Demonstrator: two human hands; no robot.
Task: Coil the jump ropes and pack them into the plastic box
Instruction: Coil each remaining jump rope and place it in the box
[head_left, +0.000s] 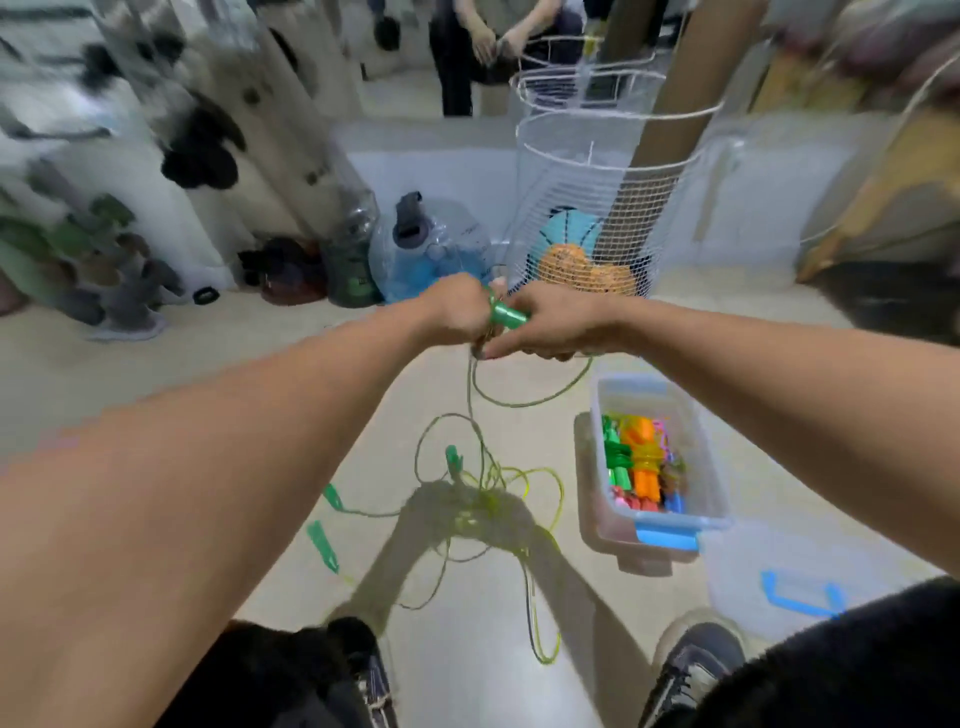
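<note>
While both hands (506, 322) grip one green handle (508, 315), three handles (332, 496) on floor, one box (717, 499).

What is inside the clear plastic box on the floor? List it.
The plastic box holds bundled jump ropes with green, orange, pink and blue handles. Whatever lies beneath that top layer is covered.

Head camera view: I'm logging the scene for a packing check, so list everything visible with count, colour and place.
jump ropes: several, green and yellow, tangled on floor, centre
green handle: one, between both hands
plastic box: one, clear with blue latch, floor right, holds coiled ropes
box lid: one, clear with blue handle, lower right
wire basket: one, white, behind hands
water jug: one, blue, left of basket
left hand: grips handle
right hand: pinches rope
</note>
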